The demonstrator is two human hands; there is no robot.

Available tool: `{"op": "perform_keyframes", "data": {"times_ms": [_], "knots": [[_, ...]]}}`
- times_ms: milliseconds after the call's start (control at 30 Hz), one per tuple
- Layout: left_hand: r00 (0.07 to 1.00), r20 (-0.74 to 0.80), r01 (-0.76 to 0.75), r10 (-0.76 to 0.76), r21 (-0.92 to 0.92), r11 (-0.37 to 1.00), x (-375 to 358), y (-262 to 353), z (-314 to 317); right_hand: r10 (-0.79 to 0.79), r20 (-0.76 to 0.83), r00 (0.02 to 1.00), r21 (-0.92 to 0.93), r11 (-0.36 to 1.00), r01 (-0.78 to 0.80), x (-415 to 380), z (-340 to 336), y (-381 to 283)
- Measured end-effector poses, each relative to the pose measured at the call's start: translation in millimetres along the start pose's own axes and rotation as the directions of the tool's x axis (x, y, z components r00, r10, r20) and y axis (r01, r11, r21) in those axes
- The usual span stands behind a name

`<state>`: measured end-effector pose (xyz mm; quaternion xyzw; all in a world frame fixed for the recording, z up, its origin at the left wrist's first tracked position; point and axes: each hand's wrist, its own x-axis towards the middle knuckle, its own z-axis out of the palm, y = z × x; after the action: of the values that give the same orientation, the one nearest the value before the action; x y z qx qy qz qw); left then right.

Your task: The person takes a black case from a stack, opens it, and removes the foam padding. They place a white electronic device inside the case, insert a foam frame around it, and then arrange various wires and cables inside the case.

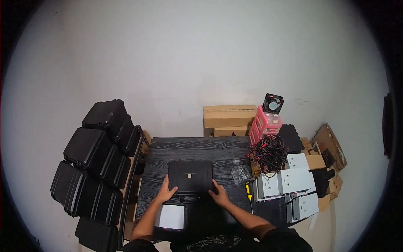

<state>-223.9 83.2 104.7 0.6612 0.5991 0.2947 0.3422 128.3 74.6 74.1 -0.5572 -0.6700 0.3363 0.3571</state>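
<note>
A closed black case (190, 175) with a small light label on its lid lies on the dark wood-grain table (157, 153). My left hand (165, 192) grips its left front corner, thumb on the front edge. At the right front corner, my right hand (219, 195) holds the case in the same way. Just below the left part of the case lies a white sheet or pad (171, 216). The case's handle shows at its front edge, between my hands.
Black cases (86, 147) are stacked on a rack at the left. Rightward are a yellow-handled screwdriver (248, 191), a clear plastic bag (240, 173), tangled cables (271, 153), pink drawers (265, 122) with a fan (273, 104), and white boxes (289, 180). Cardboard boxes (230, 117) stand behind.
</note>
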Motion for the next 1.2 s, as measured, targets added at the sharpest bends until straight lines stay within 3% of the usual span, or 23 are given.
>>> {"op": "perform_keyframes", "data": {"times_ms": [67,133,167,300,533,633,733,800,900,933,1067,1200], "knots": [[0.998,0.064,-0.023,0.021,0.035,0.999,5,12,11,0.062,0.041,0.997,0.004,0.998,-0.063,-7,-23,0],[0.99,0.129,-0.061,0.05,0.083,0.995,10,26,22,0.025,0.011,1.0,0.018,1.0,-0.026,-13,-42,7],[0.978,0.205,0.015,-0.037,0.108,0.994,12,38,26,0.008,-0.003,1.0,0.024,1.0,-0.008,-16,-51,12],[0.977,0.189,-0.131,0.101,0.154,0.979,23,43,64,0.018,-0.093,0.996,-0.019,1.0,-0.02,-30,-80,32],[0.977,0.202,-0.099,0.067,0.156,0.983,26,65,84,-0.01,-0.095,0.995,-0.014,1.0,0.009,-28,-108,44],[0.975,0.202,-0.119,0.088,0.151,0.981,26,68,83,0.166,-0.005,0.986,0.044,0.985,-0.165,-20,-117,44],[0.975,0.217,-0.083,0.057,0.113,0.99,24,81,83,0.007,-0.1,0.995,-0.142,0.99,-0.021,-15,-119,42],[0.977,0.208,-0.07,0.042,0.127,0.99,21,91,84,-0.073,-0.027,0.997,-0.253,0.965,0.064,-19,-124,27],[0.944,0.127,-0.33,0.306,0.301,0.895,21,76,96,-0.211,0.177,0.961,-0.404,0.875,0.266,-20,-132,-5],[0.938,0.145,-0.346,0.315,0.335,0.876,21,74,99,-0.25,0.262,0.932,-0.439,0.829,0.346,-20,-133,-13],[0.937,0.2,-0.345,0.287,0.396,0.851,13,85,99,-0.128,0.374,0.918,-0.61,0.712,0.348,-26,-128,-26],[0.945,0.237,-0.311,0.226,0.439,0.843,-1,110,96,-0.135,0.336,0.932,-0.595,0.737,0.321,-34,-121,-25]]}}
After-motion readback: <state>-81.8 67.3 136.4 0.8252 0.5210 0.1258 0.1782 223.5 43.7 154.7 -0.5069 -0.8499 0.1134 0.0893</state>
